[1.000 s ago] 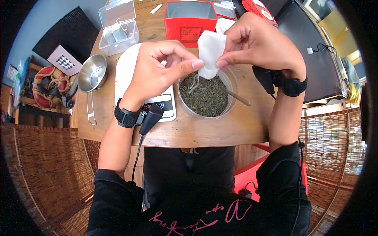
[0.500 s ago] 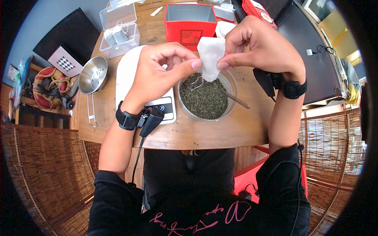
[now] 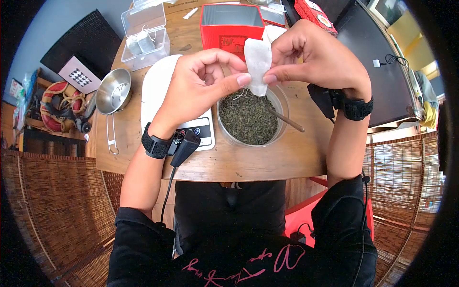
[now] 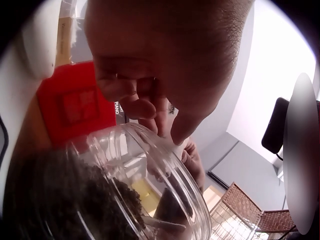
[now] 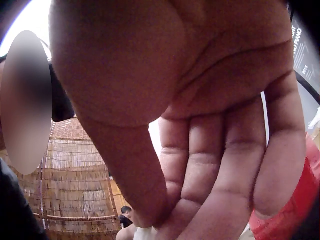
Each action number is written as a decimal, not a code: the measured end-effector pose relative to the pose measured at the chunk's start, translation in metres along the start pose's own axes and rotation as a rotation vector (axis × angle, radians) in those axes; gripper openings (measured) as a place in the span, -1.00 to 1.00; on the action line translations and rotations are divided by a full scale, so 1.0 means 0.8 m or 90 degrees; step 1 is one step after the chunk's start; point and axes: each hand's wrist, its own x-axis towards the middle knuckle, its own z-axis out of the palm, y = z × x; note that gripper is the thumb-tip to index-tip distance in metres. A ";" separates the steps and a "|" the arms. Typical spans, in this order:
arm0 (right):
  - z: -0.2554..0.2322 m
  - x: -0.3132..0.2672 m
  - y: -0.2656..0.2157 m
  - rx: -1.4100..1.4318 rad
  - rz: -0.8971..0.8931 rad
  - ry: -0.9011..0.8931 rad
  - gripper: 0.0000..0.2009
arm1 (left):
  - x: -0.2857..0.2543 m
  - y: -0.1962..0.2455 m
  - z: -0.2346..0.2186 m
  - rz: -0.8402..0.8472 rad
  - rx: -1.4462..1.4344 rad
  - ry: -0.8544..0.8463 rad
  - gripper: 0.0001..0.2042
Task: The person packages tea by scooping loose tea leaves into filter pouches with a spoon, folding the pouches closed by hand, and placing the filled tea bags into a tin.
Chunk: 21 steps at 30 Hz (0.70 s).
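A white tea bag (image 3: 258, 66), an empty-looking pouch with thin strings at its lower end, is held up over a clear round tub (image 3: 284, 107) of dried tea leaves (image 3: 248, 119). My right hand (image 3: 322, 60) pinches its right edge between thumb and forefinger. At the opposite edge, my left hand (image 3: 201, 83) pinches with thumb and forefinger. A brown-handled utensil (image 3: 287, 119) leans out of the tub, its other end hidden among the leaves. In the left wrist view, the left hand (image 4: 160, 60) is above the tub's rim (image 4: 165, 165).
Left of the tub lies a white scale (image 3: 206, 134). Behind it, an open plastic box (image 3: 158, 52) holds filled tea bags (image 3: 141, 44). A red tin (image 3: 210, 36) stands behind the hands. A metal pan (image 3: 107, 95) with a wire handle sits far left.
The tea bag dips slightly, then rises again and now looks narrower, its strings bunched closer to the left thumb. Both hands keep their places at its edges.
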 end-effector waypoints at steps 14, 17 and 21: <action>0.005 -0.003 0.004 0.067 -0.033 0.090 -0.83 | -0.004 0.002 -0.001 -0.007 0.046 -0.006 -0.87; -0.005 0.002 0.009 0.032 -0.045 0.072 -0.83 | -0.004 0.006 -0.002 0.004 0.064 -0.016 -0.88; -0.009 -0.003 0.006 -0.009 0.017 0.072 -0.84 | 0.001 0.007 0.009 0.004 -0.113 0.058 -0.87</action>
